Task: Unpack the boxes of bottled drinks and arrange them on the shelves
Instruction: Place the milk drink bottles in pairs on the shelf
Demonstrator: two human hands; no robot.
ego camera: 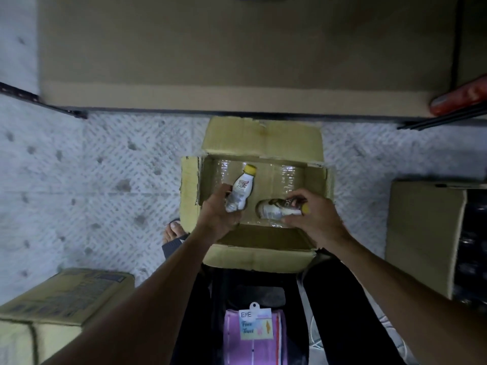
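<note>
Grey-white patterned floor (92,167) fills the left and middle of the frame, seen from straight above.

At centre, the left hand (218,212) has its fingers curled round the lower body of a white bottle (241,191). The bottle is tilted, with its yellow cap toward the top of the frame. Just right of it, the right hand (313,219) grips a second bottle (276,209) at the neck end. This one has a brown-and-white label and lies sideways, yellow cap to the right and base to the left. The two bottles are near each other but apart. I cannot tell whether the second bottle rests on the bottom of the box.

Both bottles are inside an open box (263,138) with its flaps folded outward. Clear wrap (290,171) glints on its far inner side.

A foot (175,231) in a dark sandal shows at the box's lower left corner. Across the top of the frame runs a shelf (237,61) lined with brown cardboard, and something orange (461,98) lies at its right end. A shut box (66,296) with dark print sits at lower left. Another carton (421,233) stands at the right edge beside dark, blurred contents. At bottom centre, between dark trouser legs, lies a purple towel (253,349) with a tag.
</note>
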